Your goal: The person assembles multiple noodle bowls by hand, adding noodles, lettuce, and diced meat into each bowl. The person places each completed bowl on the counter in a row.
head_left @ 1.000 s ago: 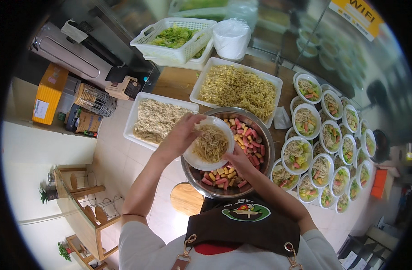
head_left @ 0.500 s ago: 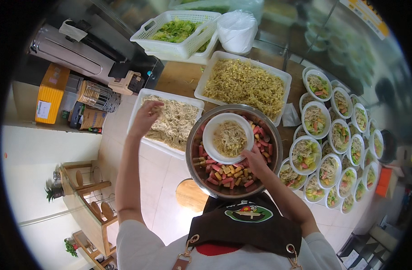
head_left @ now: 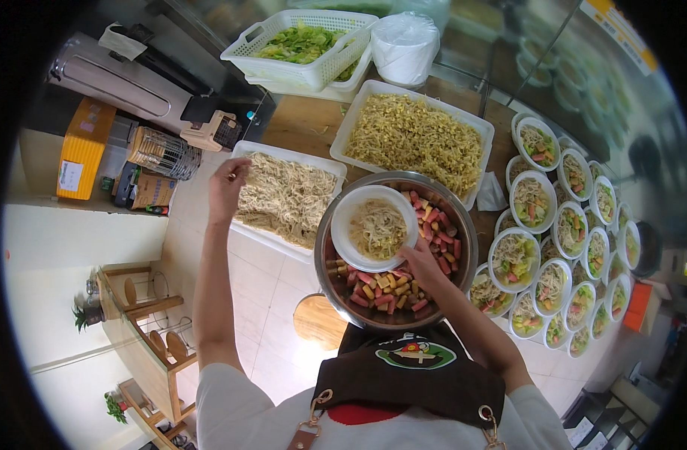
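Observation:
My right hand (head_left: 424,264) grips the right rim of a white bowl (head_left: 346,251), thumb over its edge. Pale thin strands and yellow bean sprouts fill that bowl, held above a steel basin (head_left: 471,259) of pink and tan chopped pieces (head_left: 392,296). At the left, my left hand (head_left: 229,184) hovers by the near-left corner of a white tray (head_left: 342,166) heaped with pale, stringy strands (head_left: 283,196). Its fingers are curled together; whatever they may hold is too small to make out. Behind the basin sits another white tray (head_left: 487,142) of bean sprouts (head_left: 414,135).
Many filled white bowls (head_left: 533,201) stand stacked in layers on the right. At the back are a white basket (head_left: 242,64) of chopped lettuce (head_left: 302,43) and a plastic-wrapped white stack (head_left: 405,49). A round wooden stool (head_left: 317,322) stands below the basin's left side.
My left hand has shifted left, from over the pale strands toward the tray's corner. The bowl in my right hand has moved slightly left within the basin's outline.

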`<action>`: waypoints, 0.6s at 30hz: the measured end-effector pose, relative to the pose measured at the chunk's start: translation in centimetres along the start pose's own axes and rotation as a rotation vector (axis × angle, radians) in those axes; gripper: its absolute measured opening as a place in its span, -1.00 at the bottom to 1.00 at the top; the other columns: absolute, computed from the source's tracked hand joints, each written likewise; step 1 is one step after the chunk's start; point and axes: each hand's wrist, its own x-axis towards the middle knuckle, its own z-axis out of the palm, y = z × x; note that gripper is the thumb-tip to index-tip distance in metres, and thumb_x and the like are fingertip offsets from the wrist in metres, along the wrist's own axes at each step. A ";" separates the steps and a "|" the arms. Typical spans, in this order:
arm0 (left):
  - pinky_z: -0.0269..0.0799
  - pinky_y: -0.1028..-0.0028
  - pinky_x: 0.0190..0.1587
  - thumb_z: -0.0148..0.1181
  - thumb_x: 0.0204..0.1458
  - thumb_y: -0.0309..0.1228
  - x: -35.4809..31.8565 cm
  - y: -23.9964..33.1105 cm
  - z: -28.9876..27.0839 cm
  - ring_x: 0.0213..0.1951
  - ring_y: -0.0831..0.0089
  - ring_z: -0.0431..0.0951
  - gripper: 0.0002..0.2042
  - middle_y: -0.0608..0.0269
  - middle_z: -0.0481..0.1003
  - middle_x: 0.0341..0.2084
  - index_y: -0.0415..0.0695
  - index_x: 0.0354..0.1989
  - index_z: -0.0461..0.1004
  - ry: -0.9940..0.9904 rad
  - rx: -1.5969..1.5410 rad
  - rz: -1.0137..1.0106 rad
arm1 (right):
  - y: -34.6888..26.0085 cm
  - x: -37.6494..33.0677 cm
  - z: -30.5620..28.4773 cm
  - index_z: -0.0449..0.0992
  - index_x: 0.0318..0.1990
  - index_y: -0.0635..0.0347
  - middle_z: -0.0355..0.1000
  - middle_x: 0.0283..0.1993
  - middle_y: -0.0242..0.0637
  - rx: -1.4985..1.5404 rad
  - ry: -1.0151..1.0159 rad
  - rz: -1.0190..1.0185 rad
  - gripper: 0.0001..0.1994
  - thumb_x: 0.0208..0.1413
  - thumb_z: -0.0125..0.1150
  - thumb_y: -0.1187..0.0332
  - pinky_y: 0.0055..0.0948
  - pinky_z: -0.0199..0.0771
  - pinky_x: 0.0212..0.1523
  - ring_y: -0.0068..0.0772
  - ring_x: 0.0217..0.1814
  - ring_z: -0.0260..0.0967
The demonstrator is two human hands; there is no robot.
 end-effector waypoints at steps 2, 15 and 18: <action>0.36 0.66 -0.34 0.08 0.00 -0.63 -0.4 4.4 -0.7 -0.40 0.67 0.44 -0.82 0.35 0.51 -0.39 -0.19 -0.22 0.49 0.024 -0.212 0.025 | 0.5 0.5 0.7 0.22 0.07 0.29 0.35 -0.11 -0.28 0.047 -0.033 -0.078 -0.54 -0.09 -0.02 0.60 -0.52 0.38 -0.14 -0.49 -0.12 0.34; 0.45 0.37 -0.22 0.14 -0.06 -0.57 -4.1 11.5 7.6 -0.24 0.24 0.51 -0.76 0.18 0.46 -0.22 -0.13 -0.17 0.44 -0.432 0.194 0.252 | -3.4 3.3 5.5 0.16 0.15 0.22 0.29 -0.01 -0.29 -0.089 -0.042 0.005 -0.47 -0.05 0.06 0.57 -0.49 0.25 0.00 -0.49 -0.02 0.24; 0.44 0.38 -0.24 0.14 -0.07 -0.56 -1.6 9.2 8.5 -0.29 0.20 0.50 -0.80 0.15 0.47 -0.30 -0.14 -0.22 0.45 -0.280 0.119 0.244 | -2.2 5.1 4.5 0.17 0.14 0.20 0.29 -0.01 -0.30 -0.015 0.024 -0.001 -0.49 -0.04 0.06 0.56 -0.50 0.26 -0.02 -0.49 -0.04 0.25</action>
